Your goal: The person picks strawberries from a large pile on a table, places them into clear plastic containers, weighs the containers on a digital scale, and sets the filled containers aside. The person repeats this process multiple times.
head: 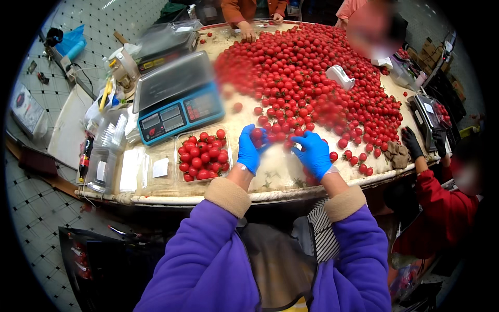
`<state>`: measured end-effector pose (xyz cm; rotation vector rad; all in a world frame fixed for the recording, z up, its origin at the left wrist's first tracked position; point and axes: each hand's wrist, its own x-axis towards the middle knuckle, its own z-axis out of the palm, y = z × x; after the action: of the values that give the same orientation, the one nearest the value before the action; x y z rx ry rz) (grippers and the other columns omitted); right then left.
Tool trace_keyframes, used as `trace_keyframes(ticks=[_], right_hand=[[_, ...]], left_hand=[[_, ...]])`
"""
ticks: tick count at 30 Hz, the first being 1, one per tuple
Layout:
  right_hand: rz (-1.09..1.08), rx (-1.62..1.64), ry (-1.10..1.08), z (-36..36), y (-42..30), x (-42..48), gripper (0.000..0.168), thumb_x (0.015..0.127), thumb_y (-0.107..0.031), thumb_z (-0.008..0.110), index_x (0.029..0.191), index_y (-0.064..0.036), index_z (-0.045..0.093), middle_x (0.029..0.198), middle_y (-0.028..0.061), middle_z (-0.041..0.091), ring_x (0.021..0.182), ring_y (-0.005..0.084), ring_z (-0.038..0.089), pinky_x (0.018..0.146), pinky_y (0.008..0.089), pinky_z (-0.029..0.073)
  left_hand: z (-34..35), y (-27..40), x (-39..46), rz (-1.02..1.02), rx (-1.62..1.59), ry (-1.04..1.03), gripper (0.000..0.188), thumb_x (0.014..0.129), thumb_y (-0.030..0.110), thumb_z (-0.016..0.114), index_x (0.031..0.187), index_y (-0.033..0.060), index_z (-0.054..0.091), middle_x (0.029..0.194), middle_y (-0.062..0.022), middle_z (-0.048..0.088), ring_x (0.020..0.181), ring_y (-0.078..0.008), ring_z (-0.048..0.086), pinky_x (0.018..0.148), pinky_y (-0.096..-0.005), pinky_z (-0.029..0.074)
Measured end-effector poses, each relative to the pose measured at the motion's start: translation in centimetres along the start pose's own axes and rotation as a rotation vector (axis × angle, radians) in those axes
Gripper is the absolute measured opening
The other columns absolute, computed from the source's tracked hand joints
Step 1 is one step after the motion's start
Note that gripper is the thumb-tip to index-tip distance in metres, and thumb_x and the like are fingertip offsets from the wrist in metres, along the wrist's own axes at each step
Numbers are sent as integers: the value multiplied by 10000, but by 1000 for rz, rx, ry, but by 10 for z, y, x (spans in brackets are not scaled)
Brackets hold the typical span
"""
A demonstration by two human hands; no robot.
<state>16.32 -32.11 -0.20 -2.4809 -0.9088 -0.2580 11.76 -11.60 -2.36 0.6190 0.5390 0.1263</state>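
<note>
My left hand [250, 150], in a blue disposable glove, has a cherry tomato [256, 133] between thumb and fingers. More blurred tomatoes lie just past its fingertips. Also gloved in blue, my right hand [315, 153] curves over the near edge of a large heap of cherry tomatoes [296, 72]. Its fingertips come close to a blurred tomato [288, 144]; whether they grip it is unclear. Left of my left hand stands a clear plastic punnet [230, 156] filled with red tomatoes. Loose green calyxes [267, 179] lie on the pale tabletop between my wrists.
A blue digital scale [180, 113] with a metal pan stands behind the punnet. Clear containers [102, 171] and white paper [132, 169] lie at left. A white plastic object [340, 77] rests on the heap. A co-worker's hand [246, 31] reaches the far side; a black-gloved hand [411, 142] is at right.
</note>
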Motion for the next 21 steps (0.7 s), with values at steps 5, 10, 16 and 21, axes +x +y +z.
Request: trace_keyframes(ticks=[5,10,16,21], right_hand=[[-153,-184,89,24,-6,5,209,722,-181,739,920,-165,677,875,56,601,793,258,602,659,346,504],[397,1132,-46,-3,28,6,301,827,-228,651,1102,-110,615,1014,42,630,748,147,601,580,265,464],[335,924,120,-11,48,6,285,816,-222,681,1085,-135,643,1035,60,595,749,173,601,585,296,474],[58,-214,40,11,-2,16,418,708,-318,772,1094,-206,657,1076,112,543,939,302,596,703,418,512]], left_hand=[[-5,-14,10,620,1065,45,264,790,271,673,974,84,639,785,-82,614,729,-237,589,690,-355,505],[-1,-31,7,934,1866,92,320,765,258,661,1068,157,645,898,-142,626,917,-336,608,738,-425,509],[15,-29,-12,791,1520,52,245,800,278,656,1003,141,658,822,-110,649,754,-292,623,669,-405,511],[-2,-16,-25,-160,10,-295,279,896,344,570,984,88,639,794,-77,631,723,-209,616,662,-341,519]])
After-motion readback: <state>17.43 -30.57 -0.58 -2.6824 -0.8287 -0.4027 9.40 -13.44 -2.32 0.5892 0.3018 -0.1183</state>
